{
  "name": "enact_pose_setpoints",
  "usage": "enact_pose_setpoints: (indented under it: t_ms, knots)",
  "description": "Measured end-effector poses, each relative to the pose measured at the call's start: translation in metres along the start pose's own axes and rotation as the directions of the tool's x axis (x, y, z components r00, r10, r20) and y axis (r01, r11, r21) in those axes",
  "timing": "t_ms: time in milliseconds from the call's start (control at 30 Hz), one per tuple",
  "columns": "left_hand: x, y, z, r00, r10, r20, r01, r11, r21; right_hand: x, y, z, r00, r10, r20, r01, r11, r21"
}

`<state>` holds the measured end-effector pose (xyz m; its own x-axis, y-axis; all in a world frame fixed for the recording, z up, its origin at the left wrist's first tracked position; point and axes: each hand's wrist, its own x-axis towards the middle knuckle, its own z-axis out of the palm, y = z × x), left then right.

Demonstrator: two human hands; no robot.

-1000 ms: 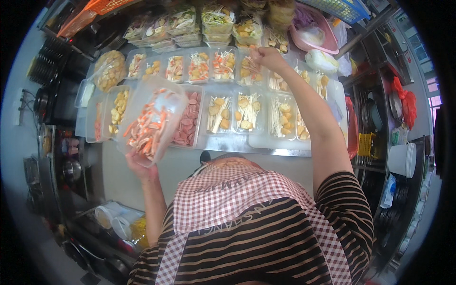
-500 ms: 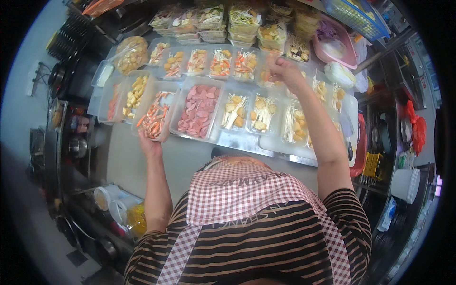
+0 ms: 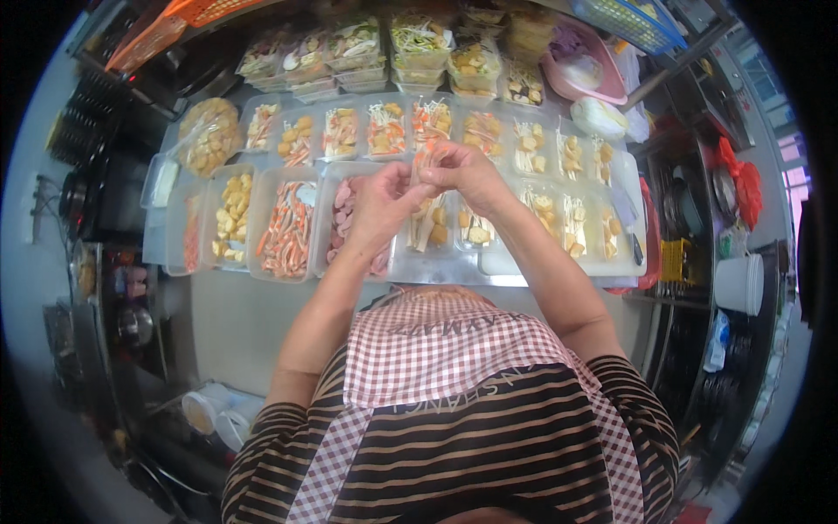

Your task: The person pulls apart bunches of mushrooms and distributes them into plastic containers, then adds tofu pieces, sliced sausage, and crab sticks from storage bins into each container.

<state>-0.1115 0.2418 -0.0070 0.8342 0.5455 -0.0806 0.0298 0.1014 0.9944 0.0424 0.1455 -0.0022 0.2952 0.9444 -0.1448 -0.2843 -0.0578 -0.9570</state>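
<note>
Both my hands meet above the trays, their fingertips together. In my right hand (image 3: pixel 467 175), orange-and-white crab stick strips (image 3: pixel 425 162) are pinched. My left hand (image 3: pixel 381 208) is closed at the fingertips against them; what it grips itself is hidden. Under my left hand, a clear tub of pink sliced sausage (image 3: pixel 334 253) is partly covered. To its left stands a tub of crab stick strips (image 3: pixel 285 231). Small trays of enoki mushrooms and tofu puffs (image 3: pixel 428 229) lie below my hands. Behind them, another tray (image 3: pixel 431 118) holds enoki topped with crab stick.
Further left are a tub of yellow chunks (image 3: pixel 231 210) and a bag of tofu puffs (image 3: pixel 209 134). Stacked vegetable boxes (image 3: pixel 353 52) line the back. A pink basin (image 3: pixel 587 74) stands at the back right. A knife (image 3: pixel 636 250) lies on the white board (image 3: pixel 515 268).
My left hand has left the crab stick tub and come up to the middle. My right hand has moved left to meet it. The crab stick tub now sits level on the table.
</note>
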Motion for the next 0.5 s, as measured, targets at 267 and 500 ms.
enact_pose_setpoints:
  t_ms: [267,500]
  knots:
    - [0.012,0.0,-0.006,0.933,-0.133,0.333,0.159,0.986,-0.052,-0.021,0.005,-0.016,1.0,-0.018,-0.014,0.018,1.0,0.004]
    - [0.016,-0.007,0.035,0.958,-0.148,0.245,0.179,0.978,-0.111,-0.032,-0.008,-0.047,0.997,0.025,-0.067,-0.034,0.99,-0.134]
